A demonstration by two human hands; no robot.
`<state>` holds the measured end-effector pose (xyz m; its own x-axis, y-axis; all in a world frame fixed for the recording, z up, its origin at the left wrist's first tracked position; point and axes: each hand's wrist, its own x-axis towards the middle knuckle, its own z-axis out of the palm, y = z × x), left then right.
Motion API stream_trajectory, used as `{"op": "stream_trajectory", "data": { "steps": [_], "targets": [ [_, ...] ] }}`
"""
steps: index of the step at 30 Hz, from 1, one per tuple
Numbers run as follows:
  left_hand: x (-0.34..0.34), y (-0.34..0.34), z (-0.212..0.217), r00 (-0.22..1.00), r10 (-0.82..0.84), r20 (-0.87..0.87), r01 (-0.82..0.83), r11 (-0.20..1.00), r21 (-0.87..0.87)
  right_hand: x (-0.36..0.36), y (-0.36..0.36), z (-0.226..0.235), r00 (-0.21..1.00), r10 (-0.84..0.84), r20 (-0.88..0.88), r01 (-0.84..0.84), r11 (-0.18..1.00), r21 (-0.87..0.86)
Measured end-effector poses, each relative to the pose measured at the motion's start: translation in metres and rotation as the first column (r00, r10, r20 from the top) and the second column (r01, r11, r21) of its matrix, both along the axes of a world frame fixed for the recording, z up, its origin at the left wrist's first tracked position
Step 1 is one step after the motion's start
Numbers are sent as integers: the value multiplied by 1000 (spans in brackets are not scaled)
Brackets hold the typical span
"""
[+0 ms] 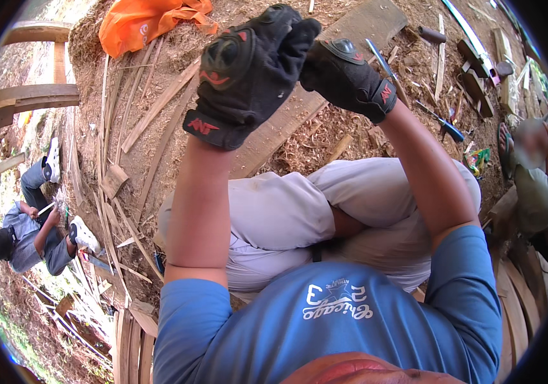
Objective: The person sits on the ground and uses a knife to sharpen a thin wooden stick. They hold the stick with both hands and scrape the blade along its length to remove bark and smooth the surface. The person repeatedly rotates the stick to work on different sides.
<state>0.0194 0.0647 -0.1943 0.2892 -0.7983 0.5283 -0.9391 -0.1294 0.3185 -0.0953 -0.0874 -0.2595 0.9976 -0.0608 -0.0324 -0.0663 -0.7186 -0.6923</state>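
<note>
1. Shavings-strewn ground (306, 141) stretches all around, and nearest on it we have the pale-trousered legs (267, 205), folded crosswise, right up close to the work.
2. Just beyond them, left hand (248, 77) and right hand (347, 80), both gloved in black, meet at their tips, each curled well in; whether anything is pinched inside, I cannot tell from here.
3. Now the key line: a wooden board (274, 137) lies below the pair, its long axis slanting from near left to far right. Left hand is closer to its near end, right hand closer to its far stretch; any contact is hidden.
4. Over to the right, a thin blade (379, 56) lies near the right hand, with a blue-handled tool (452, 132) farther right.
5. Far left, an orange bag (146, 25) slumps; well apart, a seated co-worker (23, 233) holds a pale strip (46, 208), and another person (533, 198) shows at the right rim.
</note>
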Motion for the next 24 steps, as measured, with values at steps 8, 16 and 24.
{"op": "stream_trajectory", "data": {
  "steps": [8, 16, 24],
  "targets": [
    [-10, -3, 9, 981, -15, -194, 39, 992, 123, -7, -9, -64, 994, -113, -4, 112, 979, 172],
    [-5, -4, 7, 973, -1, -230, 31, 991, 127, -10, 0, -92, 987, -155, 41, 141, 962, 236],
    [-9, 5, 13, 925, 51, -375, 18, 984, 178, -8, 17, -49, 982, -173, 77, 164, 980, 115]
  ]
}}
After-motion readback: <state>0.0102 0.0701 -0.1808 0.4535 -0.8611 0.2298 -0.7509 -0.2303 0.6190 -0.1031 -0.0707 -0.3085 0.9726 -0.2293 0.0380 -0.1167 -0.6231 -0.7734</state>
